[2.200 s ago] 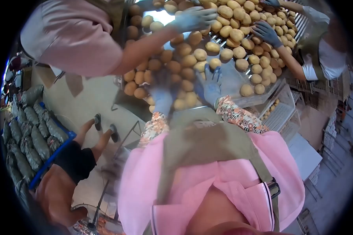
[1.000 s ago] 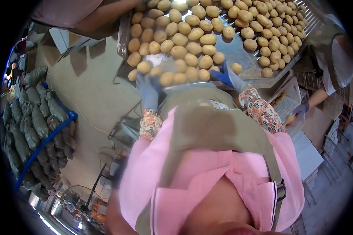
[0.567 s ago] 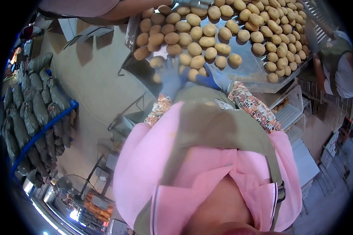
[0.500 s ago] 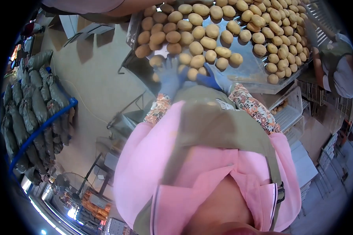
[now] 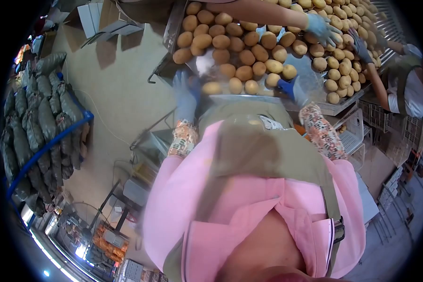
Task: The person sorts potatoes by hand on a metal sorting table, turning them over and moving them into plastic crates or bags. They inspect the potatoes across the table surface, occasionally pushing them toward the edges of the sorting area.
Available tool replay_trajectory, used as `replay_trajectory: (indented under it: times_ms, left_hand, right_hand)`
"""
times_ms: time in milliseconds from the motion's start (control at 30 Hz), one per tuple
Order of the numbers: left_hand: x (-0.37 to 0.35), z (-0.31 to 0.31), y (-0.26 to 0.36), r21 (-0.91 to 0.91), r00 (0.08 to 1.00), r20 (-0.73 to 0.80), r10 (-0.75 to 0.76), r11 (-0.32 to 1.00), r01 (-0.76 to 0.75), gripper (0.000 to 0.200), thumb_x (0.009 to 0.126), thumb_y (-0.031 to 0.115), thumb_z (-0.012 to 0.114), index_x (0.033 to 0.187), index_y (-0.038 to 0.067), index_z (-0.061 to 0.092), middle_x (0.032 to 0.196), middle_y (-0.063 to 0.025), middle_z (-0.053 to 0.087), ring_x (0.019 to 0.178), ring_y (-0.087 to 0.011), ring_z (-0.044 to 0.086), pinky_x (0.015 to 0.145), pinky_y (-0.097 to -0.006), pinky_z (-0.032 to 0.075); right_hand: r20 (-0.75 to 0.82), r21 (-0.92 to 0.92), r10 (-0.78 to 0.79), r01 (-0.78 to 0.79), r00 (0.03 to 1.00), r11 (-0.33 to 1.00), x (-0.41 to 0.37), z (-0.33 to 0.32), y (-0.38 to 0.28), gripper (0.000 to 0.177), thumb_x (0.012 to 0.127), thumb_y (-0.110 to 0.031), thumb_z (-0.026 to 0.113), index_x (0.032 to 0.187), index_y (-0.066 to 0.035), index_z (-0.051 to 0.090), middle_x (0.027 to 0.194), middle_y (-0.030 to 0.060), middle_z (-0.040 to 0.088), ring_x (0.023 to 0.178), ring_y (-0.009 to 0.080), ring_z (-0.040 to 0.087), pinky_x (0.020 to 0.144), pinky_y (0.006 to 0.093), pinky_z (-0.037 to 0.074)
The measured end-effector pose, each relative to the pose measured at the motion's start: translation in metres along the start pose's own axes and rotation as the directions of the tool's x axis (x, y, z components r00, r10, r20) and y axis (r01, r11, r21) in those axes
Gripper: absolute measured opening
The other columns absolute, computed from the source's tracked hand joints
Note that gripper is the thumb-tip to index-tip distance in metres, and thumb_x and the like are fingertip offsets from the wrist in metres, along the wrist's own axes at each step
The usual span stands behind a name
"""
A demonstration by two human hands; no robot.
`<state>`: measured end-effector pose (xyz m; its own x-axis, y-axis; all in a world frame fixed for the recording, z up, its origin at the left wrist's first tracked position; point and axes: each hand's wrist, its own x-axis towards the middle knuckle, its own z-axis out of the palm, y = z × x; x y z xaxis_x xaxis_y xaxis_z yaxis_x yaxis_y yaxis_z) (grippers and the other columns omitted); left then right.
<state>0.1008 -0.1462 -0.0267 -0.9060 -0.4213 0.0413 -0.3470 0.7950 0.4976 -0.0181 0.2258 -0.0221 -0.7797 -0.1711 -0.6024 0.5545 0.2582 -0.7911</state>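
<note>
My left hand point(image 5: 186, 96), in a grey and blue glove, is at the near left corner of the metal table point(image 5: 331, 107), beside a potato point(image 5: 211, 88). It is open and holds nothing. My right hand point(image 5: 297, 90), gloved the same way, is open at the near edge, its blue thumb beside another potato point(image 5: 272, 80); its fingers are blurred. Between and beyond my hands, many potatoes point(image 5: 244, 73) lie in loose rows, with a denser heap point(image 5: 345, 68) to the right.
A co-worker's gloved hand point(image 5: 322, 29) reaches over the potatoes from the top. Another person's gloved hand point(image 5: 360, 48) is on the heap from the right. Filled bags point(image 5: 44, 124) hang left behind a blue rail point(image 5: 47, 150). White crates point(image 5: 352, 134) stand below the table's right side.
My hands have moved apart, left hand leftward and right hand rightward. The potatoes between them are spread differently. Co-workers' hands have come in over the heap from the top and the right.
</note>
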Motion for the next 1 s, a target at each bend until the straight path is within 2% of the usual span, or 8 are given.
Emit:
replay_trajectory:
  times_ms: [33, 100, 367, 600, 700, 800, 900, 1000]
  left_hand:
    - [0.014, -0.003, 0.018, 0.025, 1.0, 0.001, -0.009, 1.0, 0.008, 0.058, 0.089, 0.036, 0.057, 0.134, 0.002, 0.044, 0.137, -0.026, 0.043, 0.128, -0.0417, 0.038, 0.107, -0.0469, 0.031]
    - [0.046, -0.005, 0.053, -0.038, 0.998, 0.053, -0.017, 0.999, 0.019, 0.054, 0.088, 0.036, 0.057, 0.132, 0.006, 0.048, 0.134, -0.0269, 0.045, 0.128, -0.0427, 0.039, 0.107, -0.049, 0.03]
    - [0.076, 0.021, 0.108, 0.333, 0.962, 0.264, -0.076, 0.943, -0.017, 0.079, 0.086, 0.059, 0.051, 0.151, 0.03, 0.016, 0.157, -0.0207, -0.002, 0.14, -0.0463, 0.016, 0.111, -0.0557, 0.02]
    - [0.02, 0.025, 0.025, 0.145, 0.969, 0.243, 0.046, 0.986, -0.083, 0.057, 0.088, 0.025, 0.055, 0.141, 0.014, 0.038, 0.148, -0.0182, 0.031, 0.134, -0.0385, 0.034, 0.104, -0.0521, 0.035]
    - [-0.014, 0.024, -0.018, -0.04, 0.953, 0.296, 0.072, 0.997, -0.063, 0.053, 0.085, 0.014, 0.056, 0.137, 0.01, 0.044, 0.143, -0.0208, 0.036, 0.129, -0.0412, 0.037, 0.104, -0.0482, 0.036]
    - [-0.026, -0.005, -0.006, -0.009, 0.991, 0.092, 0.096, 0.995, -0.096, 0.048, 0.086, 0.008, 0.056, 0.134, 0.008, 0.047, 0.141, -0.0232, 0.037, 0.127, -0.0429, 0.038, 0.106, -0.0466, 0.034]
    - [0.004, -0.026, 0.019, -0.029, 0.991, -0.092, 0.093, 0.995, -0.096, 0.048, 0.088, 0.011, 0.058, 0.135, 0.007, 0.046, 0.142, -0.0251, 0.036, 0.128, -0.0439, 0.038, 0.107, -0.0473, 0.033]
    - [0.072, -0.014, 0.017, 0.138, 0.977, -0.141, 0.158, 0.981, -0.138, 0.051, 0.091, 0.026, 0.056, 0.135, 0.004, 0.045, 0.138, -0.0283, 0.04, 0.126, -0.045, 0.039, 0.107, -0.047, 0.032]
  right_hand:
    - [0.092, -0.156, 0.315, -0.299, 0.945, 0.942, 0.001, 0.009, -0.012, 0.04, 0.08, -0.023, 0.069, 0.109, 0.003, 0.057, 0.079, 0.007, 0.064, 0.067, 0.0133, 0.059, 0.059, 0.0307, 0.049]
    - [0.191, -0.288, -0.276, 0.323, 0.942, 0.902, -0.012, 0.062, 0.01, 0.044, 0.093, -0.032, 0.055, 0.12, 0.002, 0.052, 0.1, 0.0129, 0.066, 0.087, 0.021, 0.062, 0.075, 0.0336, 0.051]
    - [0.447, -0.34, 0.094, 0.072, 0.89, 0.938, -0.031, 0.07, -0.035, 0.071, 0.091, -0.026, 0.06, 0.144, 0.001, 0.022, 0.116, 0.0121, 0.057, 0.101, 0.0176, 0.055, 0.088, 0.0291, 0.046]
    - [0.094, 0.034, 0.024, -0.027, 0.995, 0.999, -0.021, -0.005, -0.036, 0.05, 0.093, -0.03, 0.053, 0.134, -0.002, 0.047, 0.107, 0.0091, 0.062, 0.09, 0.015, 0.06, 0.079, 0.0286, 0.049]
    - [-0.186, -0.608, -0.338, 0.162, 0.923, 0.777, 0.01, -0.029, -0.003, 0.043, 0.094, -0.027, 0.05, 0.131, -0.004, 0.051, 0.109, 0.0095, 0.062, 0.094, 0.0183, 0.061, 0.083, 0.03, 0.05]
    - [0.196, 0.192, 0.337, -0.373, 0.921, 0.908, -0.013, 0.001, -0.038, 0.042, 0.094, -0.033, 0.047, 0.126, -0.008, 0.057, 0.105, 0.0085, 0.062, 0.095, 0.0221, 0.061, 0.085, 0.0315, 0.049]
    - [0.348, -0.668, -0.31, 0.466, 0.885, 0.58, -0.021, 0.067, -0.029, 0.047, 0.086, -0.034, 0.059, 0.128, -0.012, 0.055, 0.114, 0.0187, 0.061, 0.103, 0.0321, 0.061, 0.091, 0.0388, 0.046]
    - [0.618, -0.24, 0.043, 0.136, 0.785, 0.961, 0.035, 0.125, 0.022, 0.048, 0.088, -0.031, 0.055, 0.134, -0.019, 0.05, 0.124, 0.0188, 0.056, 0.115, 0.0351, 0.054, 0.097, 0.0418, 0.043]
